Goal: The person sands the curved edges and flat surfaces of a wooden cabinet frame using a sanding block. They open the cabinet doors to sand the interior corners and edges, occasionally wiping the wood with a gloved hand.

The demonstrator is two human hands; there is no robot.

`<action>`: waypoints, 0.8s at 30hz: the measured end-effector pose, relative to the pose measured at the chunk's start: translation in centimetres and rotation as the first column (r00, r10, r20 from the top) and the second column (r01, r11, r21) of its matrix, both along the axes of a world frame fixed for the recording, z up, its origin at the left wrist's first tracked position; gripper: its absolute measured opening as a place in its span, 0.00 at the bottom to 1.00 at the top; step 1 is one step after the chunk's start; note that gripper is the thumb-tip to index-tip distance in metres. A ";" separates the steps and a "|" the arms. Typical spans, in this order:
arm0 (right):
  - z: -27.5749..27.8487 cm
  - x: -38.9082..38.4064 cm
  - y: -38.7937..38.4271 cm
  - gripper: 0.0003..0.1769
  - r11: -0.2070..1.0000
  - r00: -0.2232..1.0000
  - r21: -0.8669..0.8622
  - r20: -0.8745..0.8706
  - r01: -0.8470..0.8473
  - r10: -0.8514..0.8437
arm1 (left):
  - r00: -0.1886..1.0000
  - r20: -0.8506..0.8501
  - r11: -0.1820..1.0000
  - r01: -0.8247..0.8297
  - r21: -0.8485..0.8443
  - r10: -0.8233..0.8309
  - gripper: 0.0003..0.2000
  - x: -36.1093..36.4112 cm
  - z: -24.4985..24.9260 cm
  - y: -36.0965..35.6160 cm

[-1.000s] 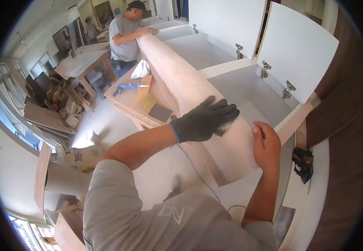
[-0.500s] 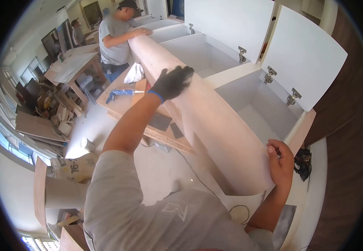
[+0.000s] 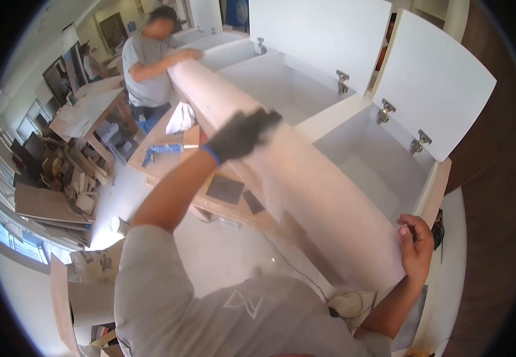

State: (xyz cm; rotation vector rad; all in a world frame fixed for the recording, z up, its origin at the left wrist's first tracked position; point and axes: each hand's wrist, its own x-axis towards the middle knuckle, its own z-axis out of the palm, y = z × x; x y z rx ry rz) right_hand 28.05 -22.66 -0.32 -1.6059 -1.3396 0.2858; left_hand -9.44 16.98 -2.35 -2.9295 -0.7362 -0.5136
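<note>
A long, pale curved panel [image 3: 329, 196] runs diagonally along the front of an open-topped white cabinet [image 3: 323, 128]. Over its upper face, about midway along, lies my left hand [image 3: 243, 135] in a dark glove with a blue cuff; the fingers are stretched out and smeared by motion. Bare, my right hand [image 3: 417, 247] rests against the panel's near right end, fingers apart and loosely bent, not wrapped round it. At the far end a co-worker [image 3: 151, 65] in a grey shirt has a hand on the same panel.
White lids [image 3: 436, 83] stand raised on metal hinges behind the cabinet. A wooden bench [image 3: 166, 134] on the left bears a blue caulking gun [image 3: 166, 150], a white cloth [image 3: 180, 118] and a dark sheet [image 3: 225, 189]. A cable [image 3: 291, 262] trails over the floor; wood offcuts [image 3: 79, 172] are piled farther left.
My left hand has shifted slightly left and down in view, staying over the panel. The view has turned a little; my right hand and the panel's near end appear farther right and lower.
</note>
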 end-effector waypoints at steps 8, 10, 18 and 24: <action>-0.1 0.0 0.1 0.16 0.999 0.997 -0.004 -0.067 0.047 -0.048 | 0.990 -0.062 0.992 -0.124 0.025 0.125 0.33 -0.7 1.8 0.3; 0.1 -0.2 0.0 0.16 0.999 0.999 -0.006 -0.030 0.041 -0.041 | 0.959 -0.159 0.967 -0.246 -0.059 0.234 0.34 0.7 3.8 -1.7; 0.9 -0.7 0.2 0.16 0.999 0.999 -0.042 0.043 0.032 -0.030 | 0.956 -0.149 0.967 -0.246 0.064 0.253 0.37 0.1 2.3 -1.5; 1.3 -0.8 0.0 0.16 0.999 0.998 -0.032 0.067 0.011 -0.008 | 0.987 0.021 0.967 -0.159 0.200 0.158 0.33 -0.2 0.0 -6.0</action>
